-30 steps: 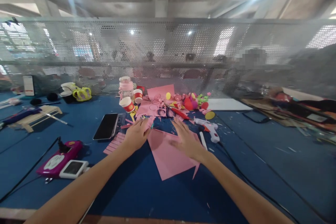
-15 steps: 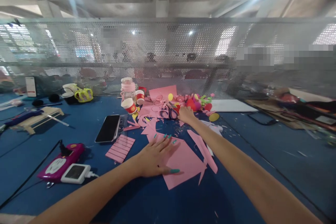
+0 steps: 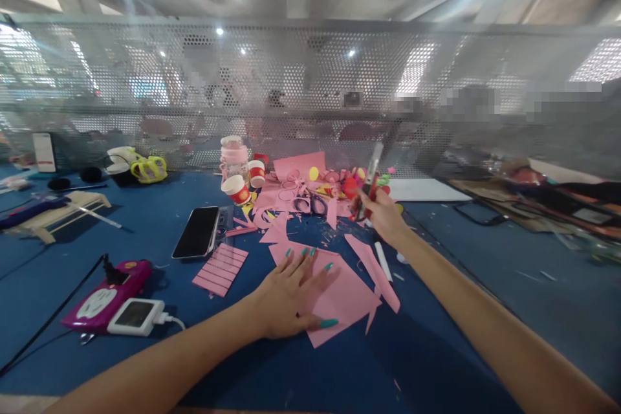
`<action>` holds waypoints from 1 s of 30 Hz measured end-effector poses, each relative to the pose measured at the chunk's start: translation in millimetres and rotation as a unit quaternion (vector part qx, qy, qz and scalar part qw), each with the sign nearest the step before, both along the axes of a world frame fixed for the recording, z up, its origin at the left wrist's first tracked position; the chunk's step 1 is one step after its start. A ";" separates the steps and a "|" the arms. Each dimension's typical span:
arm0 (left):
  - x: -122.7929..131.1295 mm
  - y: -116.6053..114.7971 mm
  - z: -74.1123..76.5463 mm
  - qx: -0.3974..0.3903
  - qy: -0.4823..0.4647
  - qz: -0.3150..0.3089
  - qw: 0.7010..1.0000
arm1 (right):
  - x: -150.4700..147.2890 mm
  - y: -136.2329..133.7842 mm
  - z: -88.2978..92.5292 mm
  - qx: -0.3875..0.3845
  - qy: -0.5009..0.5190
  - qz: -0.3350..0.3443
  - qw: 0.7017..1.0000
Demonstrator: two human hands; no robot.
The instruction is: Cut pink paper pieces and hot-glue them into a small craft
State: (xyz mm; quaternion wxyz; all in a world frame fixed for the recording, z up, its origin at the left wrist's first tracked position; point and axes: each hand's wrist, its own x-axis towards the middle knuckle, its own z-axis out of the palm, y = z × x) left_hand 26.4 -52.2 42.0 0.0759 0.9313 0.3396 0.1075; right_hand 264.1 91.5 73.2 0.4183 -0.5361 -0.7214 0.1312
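Clasping a cutter (image 3: pixel 371 176), right grip (image 3: pixel 384 212) curled

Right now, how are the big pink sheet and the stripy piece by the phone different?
The big sheet is larger; the stripy piece is smaller. The big sheet looks plain, while the stripy piece has dark lines. The left grip rests on the big sheet; neither grip touches the stripy piece. Both are pink.

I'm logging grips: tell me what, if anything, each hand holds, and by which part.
The right hand holds a cutter knife by its handle, blade end upward. The left hand grips nothing; it rests spread on the pink sheet.
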 end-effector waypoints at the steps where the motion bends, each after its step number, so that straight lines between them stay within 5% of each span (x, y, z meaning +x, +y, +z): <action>1: 0.2 -0.4 -0.1 -0.007 -0.001 0.002 1.000 | 1.7 -11.4 -9.0 -0.022 0.127 0.052 0.990; 7: 5.2 -6.9 -3.5 -0.049 -0.001 0.026 0.998 | 16.1 -40.3 -45.2 -0.073 0.277 0.088 0.954; 12: 10.4 -13.7 -4.3 -0.051 -0.005 0.048 0.998 | 22.6 -30.9 -41.1 -0.010 0.051 0.029 0.998; 15: 14.1 -17.9 -6.5 -0.053 -0.007 0.073 0.996 | 21.9 -29.3 -36.2 0.025 -0.079 0.021 0.996; 19: 18.7 -22.1 -10.5 -0.053 -0.021 0.104 0.993 | 22.2 -30.3 -31.9 0.039 -0.118 0.028 0.992; 30: 19.2 -19.9 -6.3 -0.043 -0.027 0.020 0.999 | -8.6 -72.8 18.9 -0.118 -0.230 0.287 0.923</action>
